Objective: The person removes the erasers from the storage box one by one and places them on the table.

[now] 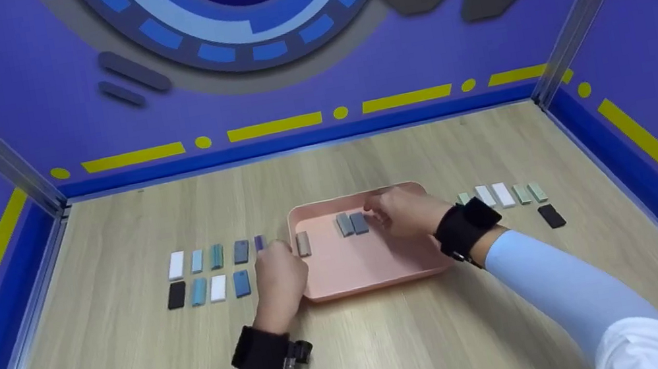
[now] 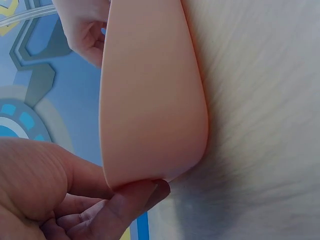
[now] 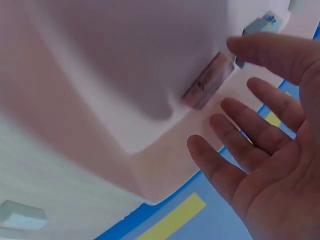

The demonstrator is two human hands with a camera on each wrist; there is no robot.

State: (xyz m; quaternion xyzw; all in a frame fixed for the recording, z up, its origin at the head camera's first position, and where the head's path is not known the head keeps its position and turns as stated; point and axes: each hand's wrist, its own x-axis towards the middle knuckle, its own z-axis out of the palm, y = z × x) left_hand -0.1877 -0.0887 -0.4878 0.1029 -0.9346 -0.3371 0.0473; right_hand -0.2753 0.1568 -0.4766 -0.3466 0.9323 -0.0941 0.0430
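Note:
A shallow pink tray [image 1: 376, 263] sits on the table. Its left side is held by my left hand [image 1: 281, 276], whose thumb and fingers pinch the tray wall in the left wrist view. Inside the tray lie a grey-green block [image 1: 344, 224] and a blue-grey block [image 1: 359, 223] side by side, with a grey-beige block [image 1: 303, 243] by the left wall. Over the tray's back right part is my right hand [image 1: 404, 212], just right of the blue-grey block. In the right wrist view its fingers [image 3: 217, 162] are spread and hold nothing, close to a block with a shiny side [image 3: 209, 82].
Left of the tray stand two rows of small blocks in white [image 1: 176, 265], black [image 1: 176, 295], and blue [image 1: 242, 283] tones. On the right are white [image 1: 503, 195] and pale green [image 1: 521, 194] blocks and a black one [image 1: 551, 216]. Purple walls [image 1: 263, 108] enclose the wooden table [image 1: 364, 352].

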